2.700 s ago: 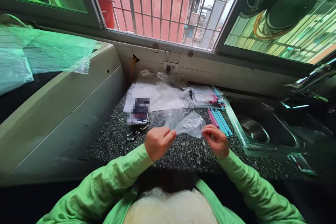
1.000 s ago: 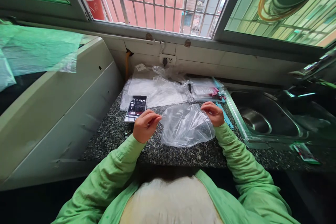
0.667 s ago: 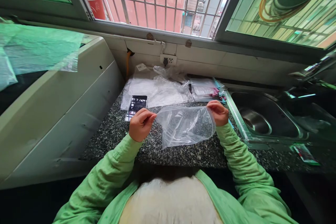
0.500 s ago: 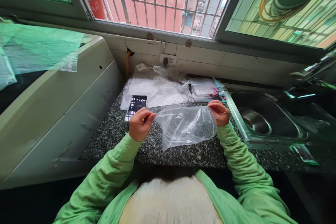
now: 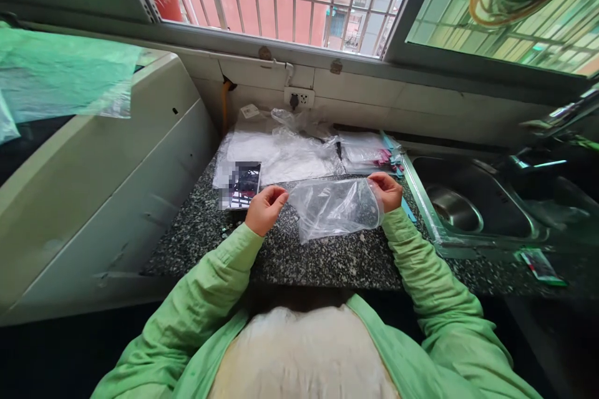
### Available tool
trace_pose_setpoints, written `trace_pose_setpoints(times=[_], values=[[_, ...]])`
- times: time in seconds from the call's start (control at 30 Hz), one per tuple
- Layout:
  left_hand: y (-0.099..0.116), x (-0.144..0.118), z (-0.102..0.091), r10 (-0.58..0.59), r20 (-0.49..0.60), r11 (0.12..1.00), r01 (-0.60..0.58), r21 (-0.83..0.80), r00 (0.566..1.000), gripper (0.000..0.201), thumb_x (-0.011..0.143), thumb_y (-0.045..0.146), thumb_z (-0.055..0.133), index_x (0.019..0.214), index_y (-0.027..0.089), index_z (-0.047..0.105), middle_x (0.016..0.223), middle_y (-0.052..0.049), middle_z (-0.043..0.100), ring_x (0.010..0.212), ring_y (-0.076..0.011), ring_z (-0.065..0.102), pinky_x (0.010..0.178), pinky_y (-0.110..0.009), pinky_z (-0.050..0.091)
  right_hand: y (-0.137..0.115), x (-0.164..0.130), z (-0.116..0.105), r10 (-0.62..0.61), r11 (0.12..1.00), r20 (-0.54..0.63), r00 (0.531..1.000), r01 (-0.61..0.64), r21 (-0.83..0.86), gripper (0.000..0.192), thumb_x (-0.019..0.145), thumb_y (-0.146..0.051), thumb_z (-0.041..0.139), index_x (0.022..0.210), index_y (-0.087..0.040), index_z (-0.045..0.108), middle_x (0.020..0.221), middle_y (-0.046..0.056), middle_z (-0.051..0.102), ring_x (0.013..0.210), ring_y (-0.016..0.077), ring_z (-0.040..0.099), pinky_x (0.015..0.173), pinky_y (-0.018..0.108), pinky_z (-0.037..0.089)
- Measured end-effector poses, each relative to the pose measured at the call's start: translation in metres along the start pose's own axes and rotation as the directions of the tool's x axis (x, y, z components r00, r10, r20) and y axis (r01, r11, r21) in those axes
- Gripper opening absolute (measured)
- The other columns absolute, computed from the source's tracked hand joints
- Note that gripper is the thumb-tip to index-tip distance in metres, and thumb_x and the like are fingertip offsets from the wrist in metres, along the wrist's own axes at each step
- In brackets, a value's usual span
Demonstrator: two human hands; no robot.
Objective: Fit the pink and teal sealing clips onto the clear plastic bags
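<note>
A clear plastic bag (image 5: 339, 209) is stretched sideways above the speckled counter (image 5: 322, 265). My left hand (image 5: 266, 209) pinches its left corner between thumb and forefinger. At the other end my right hand (image 5: 387, 190) grips the bag's right edge, its fingers closed on the film. Just behind my left hand lies a phone (image 5: 244, 184), partly blurred out. Several flat clear plastic bags (image 5: 285, 153) spread over the back of the counter. To their right is a stack of clear bags (image 5: 362, 149) with pink and light blue strips along one side.
On the right is a metal sink (image 5: 477, 199) with a small packet (image 5: 541, 267) near its front edge. A pale appliance (image 5: 154, 137) borders the counter on the left, with green-tinted plastic sheeting (image 5: 70, 75) over it. A wall socket (image 5: 299, 98) sits behind the bags, below the barred window.
My left hand has moved a little to the right, closer to my right hand. The bag between them is less taut and slightly higher in view.
</note>
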State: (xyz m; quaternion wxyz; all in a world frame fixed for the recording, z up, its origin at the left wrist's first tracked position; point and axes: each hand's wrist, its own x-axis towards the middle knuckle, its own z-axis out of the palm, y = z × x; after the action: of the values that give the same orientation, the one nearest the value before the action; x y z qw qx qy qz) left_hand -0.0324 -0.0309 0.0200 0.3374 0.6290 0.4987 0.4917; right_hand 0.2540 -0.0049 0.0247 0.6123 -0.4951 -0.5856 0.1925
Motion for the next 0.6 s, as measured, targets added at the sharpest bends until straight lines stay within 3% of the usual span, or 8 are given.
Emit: trace_pose_setpoints(times=[0.13,0.23,0.3,0.4,0.47,0.6], values=[[-0.010,-0.011,-0.003,0.007,0.008,0.993,-0.008,0.116,1.000,0.025,0.072,0.038,0.049,0.076,0.014,0.055,0.058,0.000,0.053,0.051,-0.0102,0.048,0.049,-0.022,0.040,0.008,0.001,0.002,0.032,0.999,-0.041,0.999,-0.033,-0.029,0.009,0.060,-0.028,0.060,0.061,-0.019,0.059,0.059,-0.002,0.057,0.053,0.0108,0.052,0.053,0.024,0.044],[-0.009,-0.029,-0.005,0.157,0.087,0.932,-0.177,0.315,0.984,0.023,0.076,0.036,0.048,0.069,0.014,0.055,0.059,-0.001,0.053,0.052,-0.0102,0.048,0.051,-0.022,0.039,0.011,0.001,0.004,0.052,0.997,-0.085,0.995,-0.056,-0.052,0.013,0.060,-0.032,0.059,0.062,-0.019,0.059,0.058,-0.001,0.058,0.052,0.0120,0.054,0.052,0.025,0.045],[-0.005,-0.042,-0.003,0.280,0.147,0.832,-0.316,0.456,0.949,0.026,0.077,0.038,0.048,0.067,0.015,0.055,0.058,-0.001,0.051,0.052,-0.0101,0.047,0.051,-0.022,0.039,0.011,0.001,0.007,0.064,0.996,-0.113,0.992,-0.072,-0.060,0.014,0.060,-0.032,0.059,0.063,-0.018,0.060,0.057,-0.001,0.059,0.052,0.0123,0.054,0.052,0.025,0.045],[0.002,-0.057,0.007,0.459,0.219,0.636,-0.491,0.595,0.861,0.035,0.073,0.049,0.051,0.075,0.014,0.055,0.065,-0.004,0.054,0.060,-0.0141,0.052,0.055,-0.025,0.040,0.008,0.002,0.013,0.081,0.994,-0.150,0.985,-0.090,-0.054,0.016,0.059,-0.032,0.059,0.065,-0.017,0.060,0.056,-0.002,0.058,0.051,0.0116,0.053,0.050,0.025,0.043],[0.004,-0.062,0.016,0.532,0.245,0.538,-0.547,0.641,0.810,0.042,0.073,0.053,0.049,0.084,0.013,0.055,0.066,-0.005,0.055,0.062,-0.0157,0.052,0.054,-0.026,0.040,0.005,0.003,0.017,0.096,0.994,-0.175,0.980,-0.104,-0.036,0.016,0.058,-0.031,0.059,0.064,-0.017,0.060,0.054,-0.002,0.056,0.049,0.0107,0.051,0.049,0.024,0.042],[0.005,-0.057,0.028,0.583,0.281,0.441,-0.587,0.679,0.763,0.043,0.078,0.049,0.044,0.098,0.012,0.051,0.072,-0.006,0.056,0.063,-0.0161,0.052,0.053,-0.027,0.038,0.000,0.004,0.023,0.148,0.989,-0.221,0.964,-0.147,0.019,0.015,0.053,-0.028,0.061,0.063,-0.016,0.060,0.053,-0.003,0.055,0.047,0.0094,0.048,0.047,0.023,0.039]])
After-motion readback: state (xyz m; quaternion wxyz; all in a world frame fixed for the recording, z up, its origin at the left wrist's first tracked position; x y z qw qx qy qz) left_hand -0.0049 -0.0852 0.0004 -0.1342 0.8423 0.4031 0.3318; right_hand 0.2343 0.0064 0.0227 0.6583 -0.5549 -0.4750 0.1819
